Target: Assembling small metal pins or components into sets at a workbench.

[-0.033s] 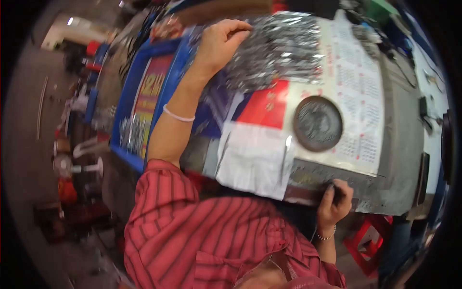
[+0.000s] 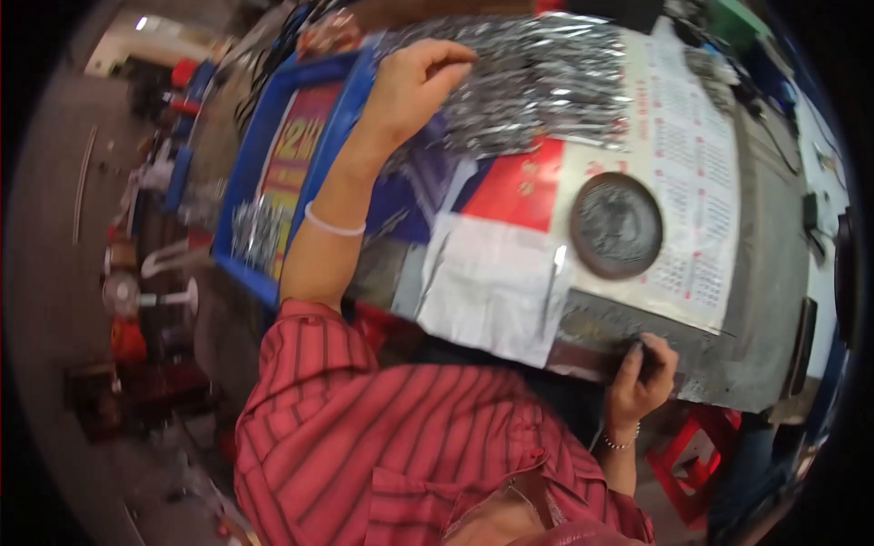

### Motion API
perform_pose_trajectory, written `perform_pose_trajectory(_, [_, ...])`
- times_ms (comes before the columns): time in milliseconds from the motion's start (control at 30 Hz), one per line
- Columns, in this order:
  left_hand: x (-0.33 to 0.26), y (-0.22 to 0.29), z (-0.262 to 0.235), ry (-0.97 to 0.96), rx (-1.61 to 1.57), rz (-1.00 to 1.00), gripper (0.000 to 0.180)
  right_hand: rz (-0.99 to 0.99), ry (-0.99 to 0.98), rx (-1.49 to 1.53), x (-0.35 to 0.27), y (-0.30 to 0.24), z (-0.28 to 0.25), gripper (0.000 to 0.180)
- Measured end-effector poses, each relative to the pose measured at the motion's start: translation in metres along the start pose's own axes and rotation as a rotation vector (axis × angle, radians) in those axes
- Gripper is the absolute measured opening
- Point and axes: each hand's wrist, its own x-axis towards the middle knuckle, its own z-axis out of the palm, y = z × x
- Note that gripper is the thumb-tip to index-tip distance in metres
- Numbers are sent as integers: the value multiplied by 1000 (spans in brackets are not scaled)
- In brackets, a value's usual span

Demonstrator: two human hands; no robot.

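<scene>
Fingers [image 2: 437,56] of the left hand [image 2: 410,91] bend together over the pile of silver metal strips [image 2: 546,82] at the far side of the counter [image 2: 765,273]. Right hand [image 2: 642,378] is closed around a dark tool [image 2: 637,350] at the near edge, beside the round metal dish [image 2: 616,226].

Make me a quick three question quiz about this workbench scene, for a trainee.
1. True or false: the left hand rests on the pile of shiny metal pieces.
2. What lies on the calendar sheet? A) round dark dish B) glass bottle C) hammer
3. Fill in: the right hand grips the near ____ of the table.

Key: 1 true; 2 A; 3 edge.
</scene>
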Motion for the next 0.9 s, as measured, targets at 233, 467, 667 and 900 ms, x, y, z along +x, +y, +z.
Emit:
perform_pose_trajectory(233, [-176,-41,-35,10,102,-333,21,98,-81,96,3,6,7,11])
perform_pose_trajectory(467, [-202,-54,-25,-89,77,-352,17,-36,-236,-193,38,-24,5,10])
perform_pose_trajectory(667, [-210,-46,-32,102,-26,-430,14,-175,-502,-333,120,-17,30,15])
perform_pose_trajectory(900, [-242,-7,-26,280,-393,-391,8,-217,-647,-797,154,2,56,17])
